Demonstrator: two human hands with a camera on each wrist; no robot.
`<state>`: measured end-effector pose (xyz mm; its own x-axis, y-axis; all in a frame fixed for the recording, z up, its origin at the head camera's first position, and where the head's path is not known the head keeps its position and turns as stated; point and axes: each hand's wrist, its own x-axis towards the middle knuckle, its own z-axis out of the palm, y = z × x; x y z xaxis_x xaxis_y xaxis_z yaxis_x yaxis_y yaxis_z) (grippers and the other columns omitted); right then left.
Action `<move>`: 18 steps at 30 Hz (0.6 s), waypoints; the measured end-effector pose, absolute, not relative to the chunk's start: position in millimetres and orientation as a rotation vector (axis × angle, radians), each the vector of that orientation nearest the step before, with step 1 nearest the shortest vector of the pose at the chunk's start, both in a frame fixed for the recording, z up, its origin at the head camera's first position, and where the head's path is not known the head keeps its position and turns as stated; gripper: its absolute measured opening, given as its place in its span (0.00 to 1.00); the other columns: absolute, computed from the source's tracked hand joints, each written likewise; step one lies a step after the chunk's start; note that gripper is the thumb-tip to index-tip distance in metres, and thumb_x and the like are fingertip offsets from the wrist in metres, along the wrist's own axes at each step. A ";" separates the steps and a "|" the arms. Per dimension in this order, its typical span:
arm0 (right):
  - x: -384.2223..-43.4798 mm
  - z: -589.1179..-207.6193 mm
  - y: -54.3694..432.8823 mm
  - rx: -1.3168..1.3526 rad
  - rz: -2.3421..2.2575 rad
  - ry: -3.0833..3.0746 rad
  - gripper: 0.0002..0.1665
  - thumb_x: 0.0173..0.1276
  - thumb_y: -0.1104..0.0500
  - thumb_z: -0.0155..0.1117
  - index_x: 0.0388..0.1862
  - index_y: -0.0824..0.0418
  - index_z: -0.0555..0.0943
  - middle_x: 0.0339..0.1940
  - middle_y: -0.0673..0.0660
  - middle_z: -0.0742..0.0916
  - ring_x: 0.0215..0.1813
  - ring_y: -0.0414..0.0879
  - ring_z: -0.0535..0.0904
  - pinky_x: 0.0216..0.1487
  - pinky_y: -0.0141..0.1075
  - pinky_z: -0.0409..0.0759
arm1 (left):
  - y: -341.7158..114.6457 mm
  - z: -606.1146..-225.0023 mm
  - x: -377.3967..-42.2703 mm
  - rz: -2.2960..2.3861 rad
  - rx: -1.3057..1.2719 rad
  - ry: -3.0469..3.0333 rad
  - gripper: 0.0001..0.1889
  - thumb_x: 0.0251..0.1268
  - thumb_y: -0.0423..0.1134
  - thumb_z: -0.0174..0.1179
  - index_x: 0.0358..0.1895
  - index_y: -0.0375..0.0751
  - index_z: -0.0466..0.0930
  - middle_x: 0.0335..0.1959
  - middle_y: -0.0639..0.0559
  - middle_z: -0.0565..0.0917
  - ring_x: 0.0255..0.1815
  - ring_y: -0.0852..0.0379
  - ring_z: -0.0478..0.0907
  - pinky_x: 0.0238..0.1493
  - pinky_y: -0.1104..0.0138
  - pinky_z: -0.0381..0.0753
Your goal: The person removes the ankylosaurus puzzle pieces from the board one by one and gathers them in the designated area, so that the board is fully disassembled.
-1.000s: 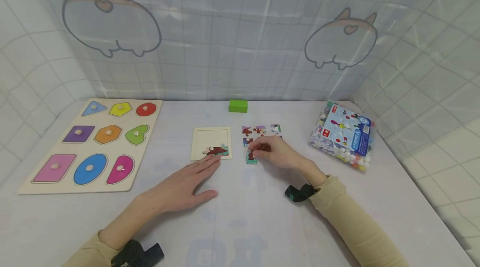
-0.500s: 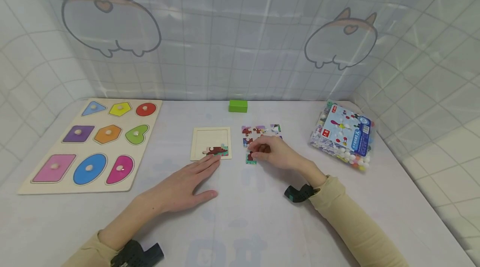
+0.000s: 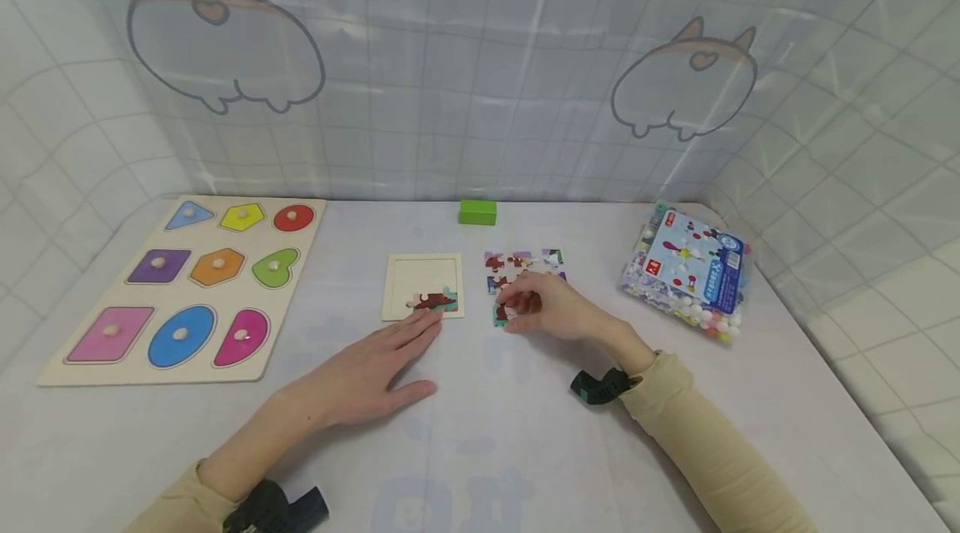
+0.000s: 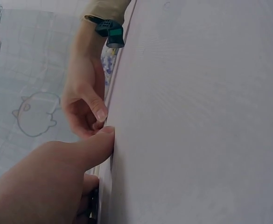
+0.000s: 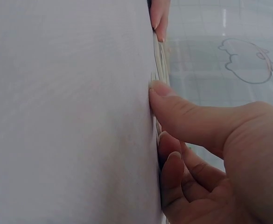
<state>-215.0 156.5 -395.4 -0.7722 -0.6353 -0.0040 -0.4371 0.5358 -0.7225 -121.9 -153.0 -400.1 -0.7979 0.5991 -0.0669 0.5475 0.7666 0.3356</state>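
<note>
A square wooden puzzle tray [image 3: 401, 271] lies flat, with joined dog-picture pieces [image 3: 435, 301] at its lower right. My left hand [image 3: 375, 366] lies palm down, fingers extended, its fingertips at the tray's front edge and touching those pieces. Just right of the tray, several loose jigsaw pieces [image 3: 517, 260] lie grouped on the table. My right hand [image 3: 558, 306] has curled fingers over the front of that group. Its thumb and index finger pinch a green and brown puzzle piece [image 3: 500, 316], which lies on the tabletop. The hand hides part of the group.
At the left lies a wooden shape board [image 3: 225, 312] with knobbed pieces. A green block [image 3: 477, 212] stands near the back edge. To the right is a clear pack of beads [image 3: 690, 262] with a blue label. A tiled curtain [image 3: 465, 83] hangs behind the white table [image 3: 480, 433].
My right thumb has shifted down to the lower edge of the green and brown puzzle piece, opening wider from the index finger. The left hand holds its place.
</note>
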 end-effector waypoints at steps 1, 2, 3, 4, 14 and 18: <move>-214.8 -395.4 156.5 -0.899 -1.077 2.507 0.19 0.60 0.59 0.77 0.51 0.54 0.85 0.42 0.50 0.84 0.42 0.44 0.78 0.42 0.33 0.79 | -152.8 -400.0 -121.5 0.447 0.918 2.790 0.43 0.70 0.66 0.52 0.81 0.48 0.52 0.82 0.54 0.52 0.82 0.51 0.50 0.77 0.52 0.60; -214.6 -395.4 156.5 -0.902 -1.081 2.507 0.19 0.60 0.59 0.77 0.51 0.55 0.85 0.42 0.50 0.84 0.41 0.44 0.78 0.42 0.33 0.79 | -152.8 -399.9 -121.0 0.445 0.924 2.790 0.43 0.70 0.66 0.52 0.81 0.48 0.52 0.82 0.54 0.51 0.82 0.51 0.50 0.77 0.52 0.60; -214.5 -395.6 156.4 -0.904 -1.083 2.506 0.19 0.60 0.59 0.76 0.51 0.55 0.85 0.41 0.50 0.84 0.41 0.44 0.78 0.42 0.32 0.79 | -153.0 -399.9 -120.5 0.442 0.930 2.788 0.43 0.71 0.65 0.52 0.81 0.47 0.51 0.82 0.54 0.51 0.82 0.52 0.49 0.77 0.52 0.60; -214.3 -395.7 156.4 -0.904 -1.085 2.505 0.19 0.60 0.59 0.76 0.51 0.55 0.85 0.41 0.50 0.84 0.41 0.43 0.78 0.42 0.32 0.79 | -153.1 -399.9 -120.2 0.439 0.937 2.786 0.43 0.71 0.65 0.51 0.81 0.47 0.51 0.82 0.54 0.51 0.82 0.52 0.49 0.77 0.53 0.60; -213.4 -396.4 156.7 -0.927 -1.092 2.505 0.19 0.60 0.58 0.77 0.51 0.56 0.85 0.41 0.51 0.84 0.40 0.44 0.78 0.41 0.32 0.78 | -152.9 -400.0 -120.1 0.463 0.947 2.751 0.42 0.71 0.65 0.51 0.81 0.47 0.51 0.82 0.54 0.51 0.82 0.51 0.48 0.78 0.52 0.58; -213.6 -395.6 156.5 -0.942 -1.090 2.505 0.19 0.61 0.58 0.76 0.51 0.56 0.85 0.41 0.52 0.84 0.40 0.44 0.78 0.41 0.32 0.78 | -152.2 -399.8 -120.5 0.461 0.974 2.733 0.41 0.73 0.63 0.51 0.80 0.48 0.52 0.82 0.56 0.52 0.82 0.53 0.48 0.79 0.52 0.55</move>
